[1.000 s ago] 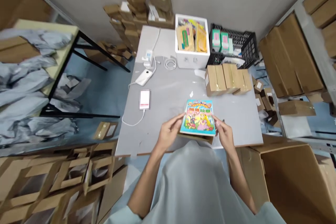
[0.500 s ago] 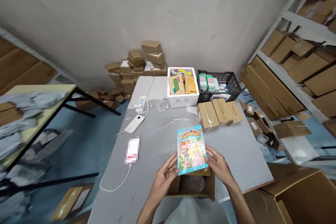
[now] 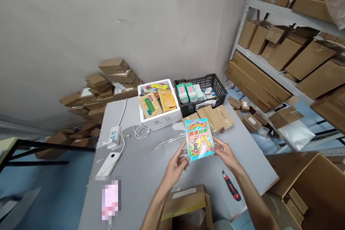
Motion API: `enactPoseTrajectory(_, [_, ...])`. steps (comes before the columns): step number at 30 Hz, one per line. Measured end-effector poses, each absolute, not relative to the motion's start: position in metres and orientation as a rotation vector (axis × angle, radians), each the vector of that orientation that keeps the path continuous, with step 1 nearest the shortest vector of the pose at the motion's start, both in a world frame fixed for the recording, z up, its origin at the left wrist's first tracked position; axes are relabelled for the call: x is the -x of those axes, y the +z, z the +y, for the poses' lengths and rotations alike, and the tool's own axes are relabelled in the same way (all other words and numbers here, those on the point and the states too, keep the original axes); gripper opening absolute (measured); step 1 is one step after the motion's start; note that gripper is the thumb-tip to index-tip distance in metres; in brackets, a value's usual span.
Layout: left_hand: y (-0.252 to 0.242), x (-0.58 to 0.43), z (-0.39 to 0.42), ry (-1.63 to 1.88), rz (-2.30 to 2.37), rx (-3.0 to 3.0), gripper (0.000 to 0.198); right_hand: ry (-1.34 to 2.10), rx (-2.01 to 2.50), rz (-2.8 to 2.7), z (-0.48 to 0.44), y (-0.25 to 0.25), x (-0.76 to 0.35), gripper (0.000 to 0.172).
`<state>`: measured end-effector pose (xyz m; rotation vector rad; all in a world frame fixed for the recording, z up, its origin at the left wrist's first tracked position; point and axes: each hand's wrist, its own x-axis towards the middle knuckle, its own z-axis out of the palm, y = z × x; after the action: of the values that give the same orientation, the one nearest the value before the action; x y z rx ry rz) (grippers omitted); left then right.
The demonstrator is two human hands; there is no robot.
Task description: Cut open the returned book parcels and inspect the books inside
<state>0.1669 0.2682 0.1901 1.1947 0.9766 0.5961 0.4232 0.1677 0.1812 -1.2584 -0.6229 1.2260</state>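
A thin picture book (image 3: pixel 199 139) with a blue border and cartoon figures on its cover is held up above the table, tilted toward me. My left hand (image 3: pixel 176 165) is closed on its lower left edge, thumb in front. On the right edge, my right hand (image 3: pixel 224 152) grips it between thumb and fingers. Below the book stands an open cardboard box (image 3: pixel 185 201) with clear plastic inside. A red and black utility knife (image 3: pixel 231 185) lies on the table beside my right forearm.
Small taped cartons (image 3: pixel 215 118) sit behind the book. Farther back are a white foam box (image 3: pixel 161 120) of packets and a black crate (image 3: pixel 221 91). A power strip (image 3: pixel 114 136) and a white power bank (image 3: pixel 108 163) lie left. A large open carton (image 3: pixel 296 165) stands right.
The book has risen away from the open box, still in both hands, and now overlaps the small cartons. My view has turned right, and the utility knife has come into sight.
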Motion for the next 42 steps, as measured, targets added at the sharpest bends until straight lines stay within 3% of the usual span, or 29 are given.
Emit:
enactPoseTrajectory(7, [0.238,-0.309,0.388,0.794,0.756,-1.339,0.08,0.898,1.276,-0.642,0.282,0.2,-0.537,0.098])
enactPoseTrajectory(11, [0.263,-0.35,0.409,0.957,0.824,-1.437,0.067,0.795,1.352,-0.497,0.327,0.195,-0.568,0.115])
enactPoseTrajectory(16, [0.227,-0.287,0.332,0.859,0.927,-1.598,0.059,0.887,1.444,-0.483,0.256,0.127,-0.55,0.094])
enactPoseTrajectory(21, [0.156,-0.126,0.232,0.729,1.537,-1.456,0.077,1.159,1.57,-0.319,0.099,0.045,-0.483,0.084])
enactPoseTrajectory(24, [0.14,-0.046,0.184,0.723,1.872,-1.28,0.084,1.423,1.609,-0.203,0.016,0.016,-0.437,0.083])
enactPoseTrajectory(30, [0.136,-0.025,0.109,0.485,2.03,-1.015,0.07,1.774,1.699,-0.221,-0.04,0.023,-0.386,0.069])
enactPoseTrajectory(36, [0.085,-0.041,0.077,0.415,1.911,-0.943,0.072,1.873,1.663,-0.392,-0.014,0.016,-0.362,0.053])
enactPoseTrajectory(42, [0.085,-0.032,0.038,0.499,1.802,-0.975,0.072,1.783,1.561,-0.604,-0.022,0.031,-0.367,0.048])
